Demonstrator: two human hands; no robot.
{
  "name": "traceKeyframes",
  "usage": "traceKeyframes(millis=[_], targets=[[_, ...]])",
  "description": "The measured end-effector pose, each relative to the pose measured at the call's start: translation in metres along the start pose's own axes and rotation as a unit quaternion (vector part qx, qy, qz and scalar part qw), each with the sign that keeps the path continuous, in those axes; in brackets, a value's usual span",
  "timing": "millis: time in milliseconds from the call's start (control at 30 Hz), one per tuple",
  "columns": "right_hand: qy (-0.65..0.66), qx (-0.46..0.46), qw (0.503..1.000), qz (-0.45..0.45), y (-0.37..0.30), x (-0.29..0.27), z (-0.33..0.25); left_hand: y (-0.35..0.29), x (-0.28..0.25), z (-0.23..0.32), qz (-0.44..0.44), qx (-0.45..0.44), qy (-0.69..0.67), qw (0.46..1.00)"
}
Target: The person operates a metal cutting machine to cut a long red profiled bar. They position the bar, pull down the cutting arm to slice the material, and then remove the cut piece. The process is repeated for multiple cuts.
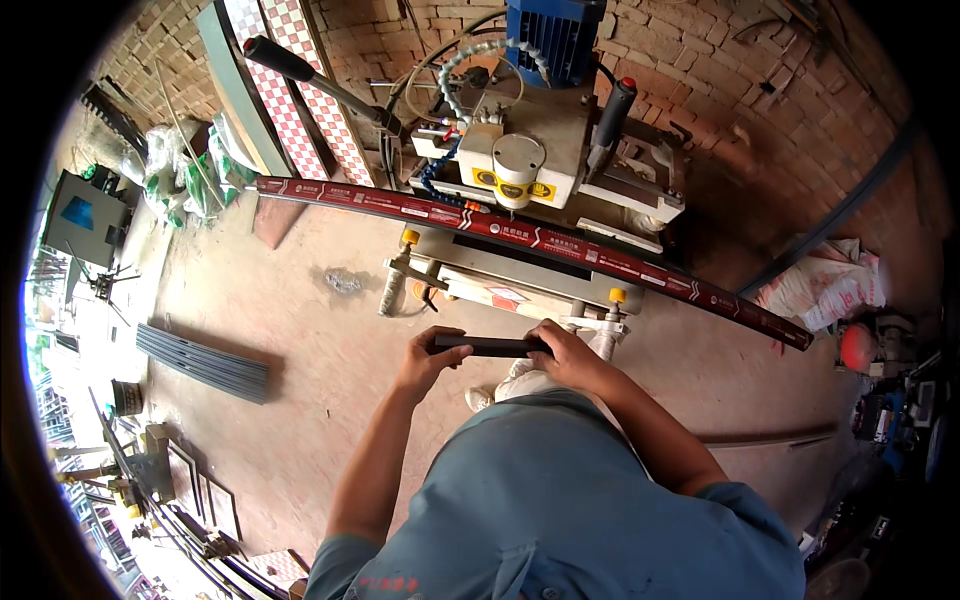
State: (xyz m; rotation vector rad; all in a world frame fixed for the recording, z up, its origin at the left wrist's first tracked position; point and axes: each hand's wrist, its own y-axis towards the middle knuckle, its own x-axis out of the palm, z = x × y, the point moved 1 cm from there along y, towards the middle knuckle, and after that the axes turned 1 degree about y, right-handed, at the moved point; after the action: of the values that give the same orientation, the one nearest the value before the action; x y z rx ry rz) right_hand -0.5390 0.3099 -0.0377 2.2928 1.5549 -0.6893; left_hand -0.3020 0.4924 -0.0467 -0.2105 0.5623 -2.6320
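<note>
Both of my hands grip a short dark bar (490, 346), held level in front of my waist. My left hand (432, 362) closes round its left end, thumb on the near side. At the other end, my right hand (566, 354) has its fingers wrapped on the bar. Beyond them stands a milling or drilling machine (518, 168) with a blue motor (552, 40) and two black-handled levers. Across its bed lies a long profile (530, 236) covered in red printed film, slanting down to the right. The bar is apart from the machine.
Yellow-tipped clamps (411, 238) jut from the machine's near side. A bundle of grey strips (203, 362) lies on the floor at left. White sacks (830, 285) and a red-ended machine (858, 348) stand at right. Checkered panels (300, 110) lean on the brick wall.
</note>
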Motion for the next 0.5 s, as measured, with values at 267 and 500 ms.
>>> traceKeyframes(millis=[267,500], targets=[[-0.048,-0.136,0.989,0.044,0.071,0.032,0.009,0.007,-0.028,0.052,0.011,-0.055,0.283,0.958],[-0.084,-0.087,0.98,0.155,0.095,0.016,0.024,0.056,-0.116,0.048,0.09,-0.013,0.303,0.949]])
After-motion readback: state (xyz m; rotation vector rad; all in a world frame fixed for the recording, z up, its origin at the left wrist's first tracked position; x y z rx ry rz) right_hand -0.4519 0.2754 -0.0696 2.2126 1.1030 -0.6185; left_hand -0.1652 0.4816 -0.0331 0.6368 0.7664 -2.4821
